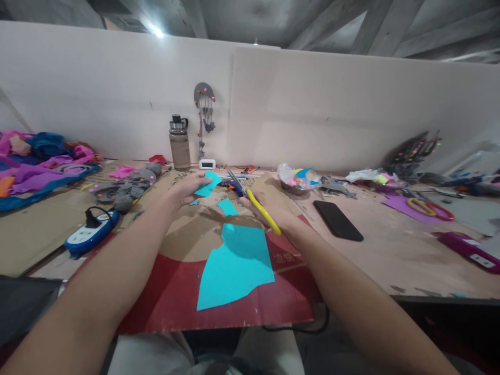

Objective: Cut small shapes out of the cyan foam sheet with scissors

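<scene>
My left hand [191, 187] is closed on the edge of a small turquoise felt-like piece [209, 184], held low over the cardboard. In my right hand [260, 203] is a pair of scissors [262, 209] with a yellow handle loop; the blades point up and to the left, just right of that piece, apart from it. Between the hands lies another small turquoise scrap [227, 207]. Nearer to me, a large turquoise sheet [238, 265] with irregularly cut edges rests flat on the red and brown cardboard [167, 302]. Some right fingers are hidden behind the handle.
A black phone [338, 220] lies to the right, beyond it yellow-and-red-handled scissors [422, 207]. At the back stand a water bottle [179, 146] and a small white clock [207, 164]. A blue power strip [91, 234] and grey felt ornaments [125, 188] are at left.
</scene>
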Demonstrator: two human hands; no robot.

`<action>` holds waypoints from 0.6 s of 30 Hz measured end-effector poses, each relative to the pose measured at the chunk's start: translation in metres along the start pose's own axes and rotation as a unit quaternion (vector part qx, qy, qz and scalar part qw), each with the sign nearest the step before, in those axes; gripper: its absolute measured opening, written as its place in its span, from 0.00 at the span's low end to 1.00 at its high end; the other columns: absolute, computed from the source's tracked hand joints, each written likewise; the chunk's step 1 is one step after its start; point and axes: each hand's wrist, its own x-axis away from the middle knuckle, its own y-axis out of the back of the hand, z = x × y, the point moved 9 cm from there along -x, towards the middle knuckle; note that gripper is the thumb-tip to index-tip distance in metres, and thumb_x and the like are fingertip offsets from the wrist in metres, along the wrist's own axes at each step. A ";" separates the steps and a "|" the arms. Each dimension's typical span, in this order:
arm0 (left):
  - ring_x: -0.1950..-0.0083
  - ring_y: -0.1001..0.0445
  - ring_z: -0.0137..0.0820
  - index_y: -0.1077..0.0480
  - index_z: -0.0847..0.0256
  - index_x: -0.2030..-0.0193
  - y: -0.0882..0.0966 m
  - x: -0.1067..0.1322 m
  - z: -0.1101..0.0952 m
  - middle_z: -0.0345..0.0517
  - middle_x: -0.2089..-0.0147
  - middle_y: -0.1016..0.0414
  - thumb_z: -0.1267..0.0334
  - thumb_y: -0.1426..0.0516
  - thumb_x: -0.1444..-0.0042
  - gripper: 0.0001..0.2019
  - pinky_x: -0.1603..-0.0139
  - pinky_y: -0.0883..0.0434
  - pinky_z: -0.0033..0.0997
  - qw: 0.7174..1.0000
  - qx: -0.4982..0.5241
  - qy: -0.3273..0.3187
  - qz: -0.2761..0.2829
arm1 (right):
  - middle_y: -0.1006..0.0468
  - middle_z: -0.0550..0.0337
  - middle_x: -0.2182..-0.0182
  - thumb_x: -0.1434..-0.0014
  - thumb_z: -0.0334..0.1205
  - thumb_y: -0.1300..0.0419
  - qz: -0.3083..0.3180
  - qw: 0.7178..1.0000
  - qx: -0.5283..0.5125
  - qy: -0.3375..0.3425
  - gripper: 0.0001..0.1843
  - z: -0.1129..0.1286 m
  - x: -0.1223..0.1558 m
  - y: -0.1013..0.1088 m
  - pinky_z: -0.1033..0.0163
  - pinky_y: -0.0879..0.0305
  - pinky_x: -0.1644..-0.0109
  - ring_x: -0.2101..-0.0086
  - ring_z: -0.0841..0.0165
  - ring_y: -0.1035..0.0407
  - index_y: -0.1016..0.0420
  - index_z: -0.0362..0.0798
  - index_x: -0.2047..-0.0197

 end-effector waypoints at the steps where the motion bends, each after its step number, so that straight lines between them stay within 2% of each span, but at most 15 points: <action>1: 0.79 0.31 0.24 0.26 0.62 0.65 0.001 0.000 -0.005 0.40 0.74 0.26 0.71 0.32 0.53 0.09 0.78 0.32 0.22 1.000 0.015 -0.023 -0.005 | 0.31 0.59 0.76 0.32 0.49 0.41 0.008 1.000 0.001 0.004 0.16 -0.001 0.000 -0.001 0.64 0.38 0.68 0.71 0.67 0.33 0.32 0.49 0.69; 5: 0.73 0.26 0.25 0.25 0.61 0.60 0.005 0.002 -0.019 0.40 0.69 0.22 0.67 0.28 0.57 0.17 0.72 0.28 0.23 0.994 0.046 -0.091 -0.027 | 0.31 0.61 0.77 0.34 0.56 0.40 0.037 0.999 -0.026 -0.025 0.19 -0.013 0.001 -0.010 0.66 0.42 0.74 0.75 0.69 0.35 0.32 0.49 0.67; 9: 0.79 0.37 0.21 0.25 0.59 0.63 0.011 0.008 -0.018 0.34 0.75 0.30 0.60 0.27 0.55 0.15 0.80 0.40 0.19 0.990 -0.017 -0.088 -0.108 | 0.29 0.61 0.76 0.35 0.56 0.38 0.050 0.993 -0.074 -0.071 0.19 -0.018 0.004 -0.015 0.68 0.44 0.77 0.78 0.72 0.36 0.32 0.48 0.65; 11: 0.81 0.42 0.20 0.25 0.60 0.65 0.005 0.011 -0.017 0.34 0.77 0.33 0.60 0.30 0.51 0.12 0.82 0.45 0.19 0.989 -0.024 -0.080 -0.123 | 0.28 0.62 0.75 0.34 0.55 0.40 0.034 0.989 -0.102 -0.098 0.17 -0.020 0.003 -0.016 0.68 0.43 0.77 0.79 0.73 0.36 0.32 0.48 0.63; 15: 0.78 0.37 0.21 0.25 0.62 0.65 -0.014 0.018 -0.019 0.37 0.75 0.30 0.70 0.36 0.48 0.04 0.81 0.41 0.19 0.991 0.039 -0.067 -0.105 | 0.30 0.65 0.76 0.33 0.52 0.41 -0.021 0.981 -0.152 -0.121 0.14 -0.026 0.001 -0.013 0.67 0.40 0.75 0.79 0.73 0.36 0.32 0.49 0.58; 18: 0.73 0.31 0.23 0.26 0.63 0.63 -0.028 0.021 -0.024 0.40 0.71 0.27 0.77 0.39 0.52 0.10 0.74 0.33 0.21 0.991 0.096 -0.064 -0.068 | 0.31 0.65 0.77 0.33 0.54 0.42 -0.023 0.990 -0.111 -0.089 0.16 -0.024 -0.002 -0.010 0.67 0.40 0.74 0.78 0.71 0.36 0.32 0.50 0.58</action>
